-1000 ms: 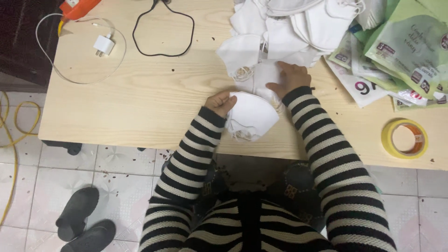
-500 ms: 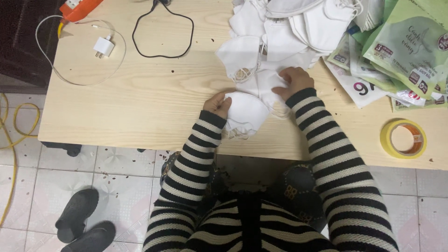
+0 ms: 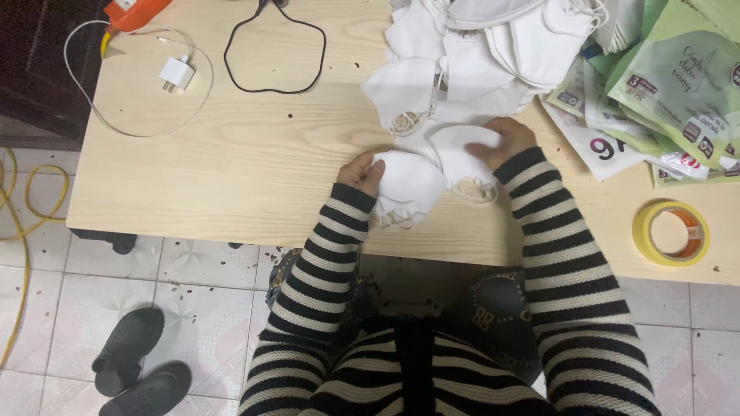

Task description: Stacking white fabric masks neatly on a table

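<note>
masks are the matter here: the desk [image 3: 231,169] carries one big heap of white masks [image 3: 493,38] at its far right, too tangled to count, and two loose ones at the near edge. a second ago the right hand lay flat beside the heap; now it has closed on a second mask [image 3: 462,150] and drawn it toward the first, so the two overlap and a pair seems to be forming. the left hand [image 3: 361,171] pinches the left edge of the near mask [image 3: 408,189]; the right hand [image 3: 505,139] grips the other from above. counted: one stack of green and white packets [image 3: 663,85], two dark slippers [image 3: 131,358] on the floor, one black cable loop [image 3: 274,50], one yellow tape roll [image 3: 671,231], one white charger [image 3: 176,75].
</note>
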